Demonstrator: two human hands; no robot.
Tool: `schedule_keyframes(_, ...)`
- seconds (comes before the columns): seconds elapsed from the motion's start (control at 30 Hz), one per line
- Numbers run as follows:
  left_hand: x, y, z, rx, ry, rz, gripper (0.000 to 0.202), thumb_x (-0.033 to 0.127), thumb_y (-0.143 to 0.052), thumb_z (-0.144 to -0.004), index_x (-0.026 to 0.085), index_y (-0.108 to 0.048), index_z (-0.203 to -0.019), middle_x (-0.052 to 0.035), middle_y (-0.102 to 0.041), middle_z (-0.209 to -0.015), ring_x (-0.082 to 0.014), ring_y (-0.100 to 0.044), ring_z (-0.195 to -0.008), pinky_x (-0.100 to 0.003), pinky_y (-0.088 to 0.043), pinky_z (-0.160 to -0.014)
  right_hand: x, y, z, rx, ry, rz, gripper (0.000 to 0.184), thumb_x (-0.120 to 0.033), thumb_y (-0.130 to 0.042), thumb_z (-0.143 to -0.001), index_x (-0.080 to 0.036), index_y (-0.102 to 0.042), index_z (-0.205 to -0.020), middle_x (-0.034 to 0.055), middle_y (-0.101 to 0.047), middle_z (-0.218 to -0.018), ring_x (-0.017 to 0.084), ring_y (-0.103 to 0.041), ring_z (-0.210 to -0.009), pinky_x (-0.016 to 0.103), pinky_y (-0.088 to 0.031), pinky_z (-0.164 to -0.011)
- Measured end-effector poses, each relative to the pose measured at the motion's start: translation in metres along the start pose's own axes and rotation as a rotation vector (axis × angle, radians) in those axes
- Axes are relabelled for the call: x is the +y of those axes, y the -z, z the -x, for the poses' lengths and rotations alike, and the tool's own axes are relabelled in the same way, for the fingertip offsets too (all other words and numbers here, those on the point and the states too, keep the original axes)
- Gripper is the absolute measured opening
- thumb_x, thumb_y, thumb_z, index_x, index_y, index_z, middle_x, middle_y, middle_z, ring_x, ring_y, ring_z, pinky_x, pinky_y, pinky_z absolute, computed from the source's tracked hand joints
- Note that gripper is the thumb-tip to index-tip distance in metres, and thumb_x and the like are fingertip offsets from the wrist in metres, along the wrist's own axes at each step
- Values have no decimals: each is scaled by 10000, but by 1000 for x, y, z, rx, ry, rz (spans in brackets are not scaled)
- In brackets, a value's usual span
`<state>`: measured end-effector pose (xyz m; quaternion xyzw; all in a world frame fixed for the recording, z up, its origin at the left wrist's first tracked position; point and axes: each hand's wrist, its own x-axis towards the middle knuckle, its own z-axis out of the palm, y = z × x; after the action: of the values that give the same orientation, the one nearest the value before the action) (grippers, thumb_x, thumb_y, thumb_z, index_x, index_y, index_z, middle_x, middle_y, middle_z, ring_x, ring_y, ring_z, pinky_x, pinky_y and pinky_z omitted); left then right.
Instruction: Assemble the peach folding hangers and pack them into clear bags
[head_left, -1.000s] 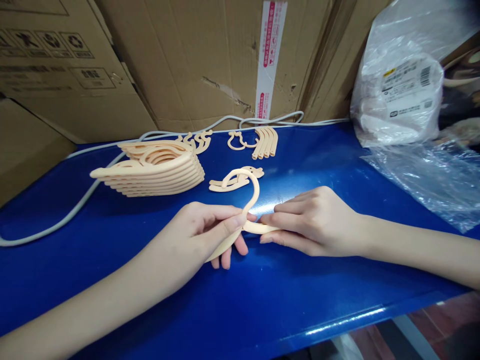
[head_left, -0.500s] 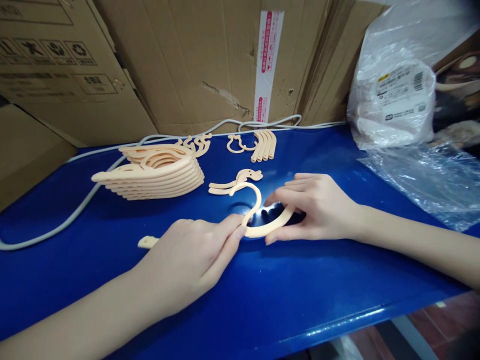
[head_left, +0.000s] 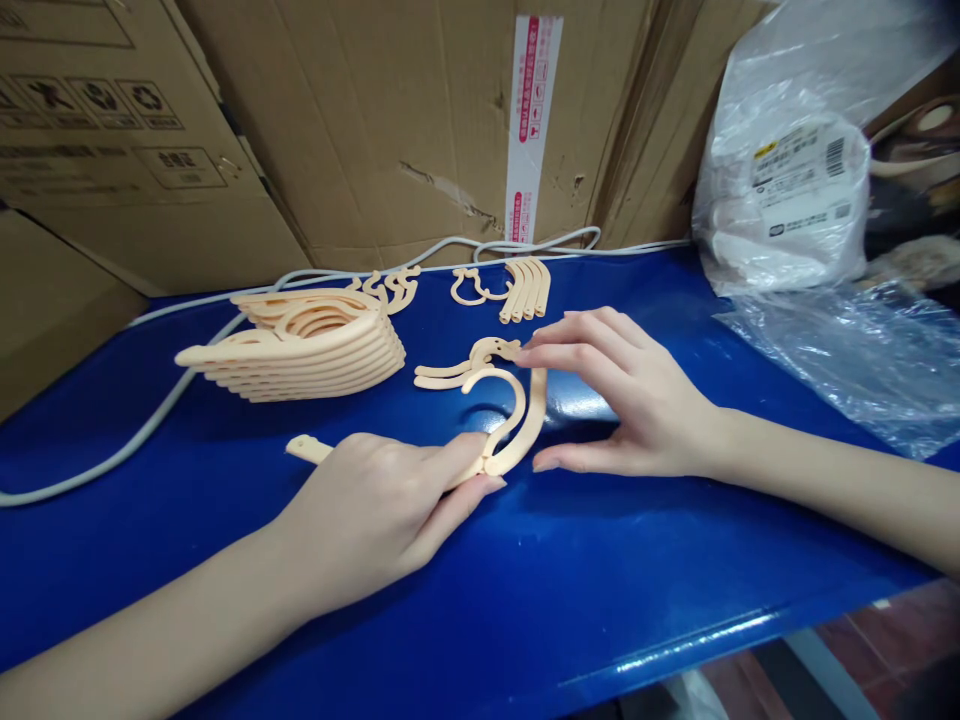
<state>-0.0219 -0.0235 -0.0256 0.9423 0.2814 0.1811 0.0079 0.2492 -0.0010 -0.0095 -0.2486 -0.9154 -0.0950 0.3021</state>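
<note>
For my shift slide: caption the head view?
Left hand pins a peach hanger on the blue table; right hand touches it.

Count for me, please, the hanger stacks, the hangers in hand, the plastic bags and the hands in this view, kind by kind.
Hanger stack: 1
Single hanger, pinched by the left hand and touched by the right hand: 1
Plastic bags: 2, the labelled bag and the flat clear bag
Hands: 2
Total: 6

Left hand (head_left: 375,510) hides hanger (head_left: 534,405) middle, perhaps its joint; bag label (head_left: 799,175) print too small; boxes (head_left: 375,120) cut off top.
</note>
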Motion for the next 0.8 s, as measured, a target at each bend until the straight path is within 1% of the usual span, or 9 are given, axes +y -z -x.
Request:
schedule_keyframes(0.07, -1, -1, 1, 29, -6, -8, 366, 385, -340, -1114, 195, -651, -1074, 70, -577, -565, -130, -526, -426, -304, -253, -472, -4, 3, 0, 19, 42, 68, 464, -537, -614, -982, -160, -585, -1251, 110, -721, -1094, 232, -633, -943, 379, -459, -799)
schedule_keyframes(0.13, -2, 0, 1, 38, -12, -12, 358, 391, -352, -1113, 199, -652, -1078, 75, -567, -560, -127, -525, -424, -299, -261, -466, -9, 5, 0, 11, 88, 133, 320, -434, -570, -1029, -167, -601, -1202, 48, -726, -920, 189, -597, -779, 353, -404, -703)
schedule_keyframes(0.17, -2, 0, 1, 39, -15, -14, 352, 393, -357, -1112, 202, -651, -1082, 78, -563, -557, -126, -524, -421, -297, -265, -463, -12, 6, 0, -1, 110, 152, 288, -400, -555, -1041, -159, -606, -1189, 22, -711, -842, 174, -573, -723, 348, -379, -679)
schedule_keyframes(0.23, -1, 1, 1, 44, -19, -22, 341, 392, -359, -1112, 206, -644, -1106, 82, -567, -554, -127, -527, -417, -296, -272, -459, -16, 5, 0, -31, 142, 154, 277, -357, -543, -1050, -127, -615, -1186, -7, -673, -743, 158, -550, -677, 344, -359, -671)
schedule_keyframes(0.33, 1, 2, -1, 69, -41, -53, 341, 383, -355, -1115, 202, -643, -1100, 75, -597, -559, -136, -553, -418, -303, -295, -454, -18, 3, 0, -62, 155, 121, 302, -325, -531, -1055, -94, -620, -1228, -4, -666, -751, 156, -557, -697, 343, -354, -689)
schedule_keyframes(0.4, 3, 4, -3, 90, -82, -84, 349, 362, -354, -1116, 183, -651, -1073, 60, -635, -579, -140, -590, -433, -304, -328, -450, -17, 1, 0, -74, 145, 95, 307, -332, -524, -1059, -97, -635, -1223, 4, -682, -786, 161, -559, -718, 347, -355, -708)
schedule_keyframes(0.53, 6, 6, -8, 129, -157, -191, 363, 333, -351, -1113, 153, -665, -1084, 44, -656, -580, -154, -612, -437, -311, -386, -443, -15, -1, -1, -81, 97, 69, 320, -384, -489, -1072, -133, -688, -1060, 23, -691, -805, 190, -553, -769, 357, -352, -728)
schedule_keyframes(0.67, 6, 6, -9, 158, -205, -265, 273, 289, -433, -1086, 156, -667, -1038, 32, -688, -640, -165, -631, -481, -330, -424, -457, -13, -1, -1, -119, -18, 22, 351, -307, -384, -1100, -147, -690, -1037, 40, -656, -828, 195, -521, -775, 357, -341, -743)
schedule_keyframes(0.8, 5, 6, -8, 154, -261, -306, 206, 233, -495, -1057, 136, -674, -1092, 30, -698, -695, -164, -662, -562, -333, -462, -496, -5, 0, 0, -140, -166, 6, 350, -341, -386, -1098, -178, -664, -960, 36, -613, -829, 196, -512, -780, 354, -330, -746)
